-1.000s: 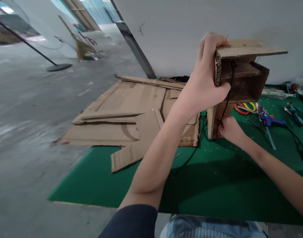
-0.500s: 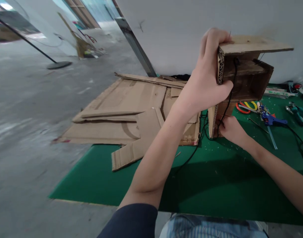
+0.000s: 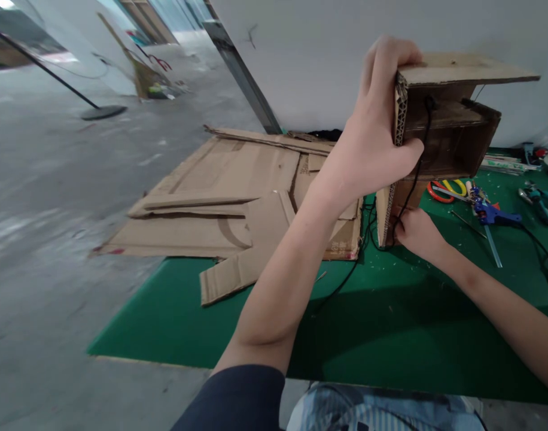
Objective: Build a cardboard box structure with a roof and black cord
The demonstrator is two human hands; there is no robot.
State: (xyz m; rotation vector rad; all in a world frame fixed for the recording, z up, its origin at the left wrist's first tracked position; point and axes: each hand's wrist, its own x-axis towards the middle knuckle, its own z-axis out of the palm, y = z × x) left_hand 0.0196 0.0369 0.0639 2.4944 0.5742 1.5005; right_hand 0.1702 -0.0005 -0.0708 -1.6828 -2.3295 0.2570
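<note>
A brown cardboard structure (image 3: 448,129) with a flat top board and box-like inner shelves stands upright on the green mat (image 3: 390,323). My left hand (image 3: 373,143) grips its upper left corner, fingers over the top edge and thumb on the front. A black cord (image 3: 420,161) runs down from a hole near the top along the front. My right hand (image 3: 417,233) is closed on the cord at the structure's lower left edge, where the cord trails off to the left over the mat.
Flat cardboard sheets (image 3: 229,197) lie stacked at the mat's left and on the concrete floor (image 3: 45,251). Right of the structure lie red and yellow scissors (image 3: 442,190), a blue glue gun (image 3: 493,214) and pliers (image 3: 534,197). A white wall stands behind.
The view has drifted slightly, so the structure and my left hand sit a little higher and further right. Both hands keep their grips.
</note>
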